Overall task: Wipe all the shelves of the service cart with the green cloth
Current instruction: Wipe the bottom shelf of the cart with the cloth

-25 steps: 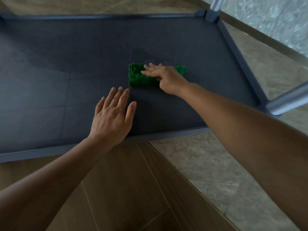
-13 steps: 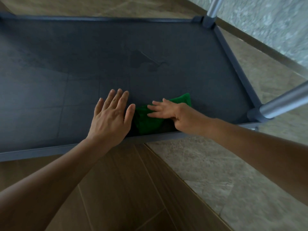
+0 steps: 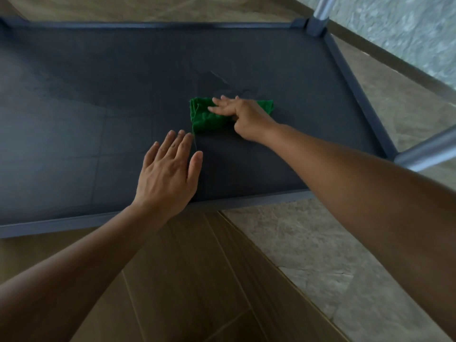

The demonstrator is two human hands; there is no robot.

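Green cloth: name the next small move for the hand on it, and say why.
Probably push the green cloth a little farther away, over the darker smudge just beyond it. The right hand lies flat on the cloth in the middle of the shelf. The smudge shows right past the cloth's far edge, and the left hand braces flat near the front rim.

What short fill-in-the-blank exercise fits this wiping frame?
1. The right hand presses the ___ cloth flat on the shelf.
2. The left hand lies open on the shelf, holding ___.
3. Two metal posts stand at the shelf's ___ end.
Missing: green; nothing; right.
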